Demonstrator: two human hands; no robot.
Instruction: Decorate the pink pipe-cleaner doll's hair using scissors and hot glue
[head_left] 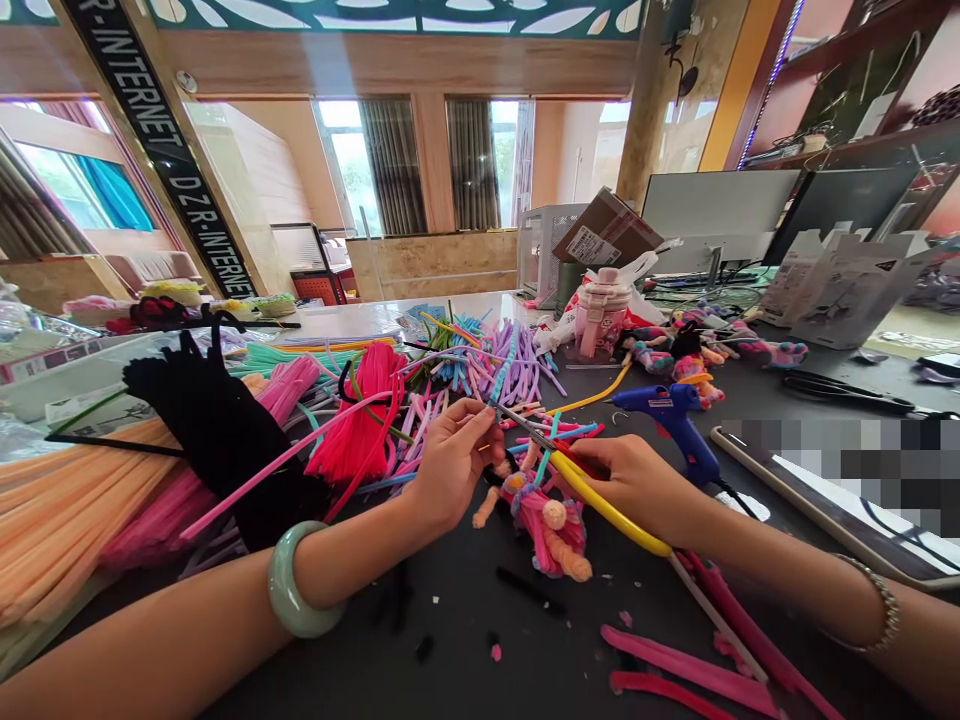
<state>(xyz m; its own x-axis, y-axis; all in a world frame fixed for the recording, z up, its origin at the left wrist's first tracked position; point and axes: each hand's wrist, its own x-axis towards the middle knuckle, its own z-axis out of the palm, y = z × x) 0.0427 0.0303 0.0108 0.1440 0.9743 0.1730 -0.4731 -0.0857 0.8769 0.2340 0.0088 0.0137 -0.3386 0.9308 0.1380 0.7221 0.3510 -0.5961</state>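
My left hand [455,462] pinches a light-blue twisted pipe cleaner [504,372], which points up and away from the fingers. In my right hand [626,480] is a pair of scissors [611,512] with yellow and red handles. The blades reach left to the fingertips of my left hand, by the lower end of the blue pipe cleaner. Below them a doll made of pipe cleaners [551,525] lies on the dark table, with a pink dress and peach limbs. Whether the blades touch the pipe cleaner is too small to tell.
Bundles of black [217,440], peach [90,510] and red pipe cleaners [364,410] lie left. A blue glue gun [671,420], a phone-like device [832,510] and finished dolls [682,350] are right. A pink bottle [600,310] stands behind. Pink strips [686,670] lie in front.
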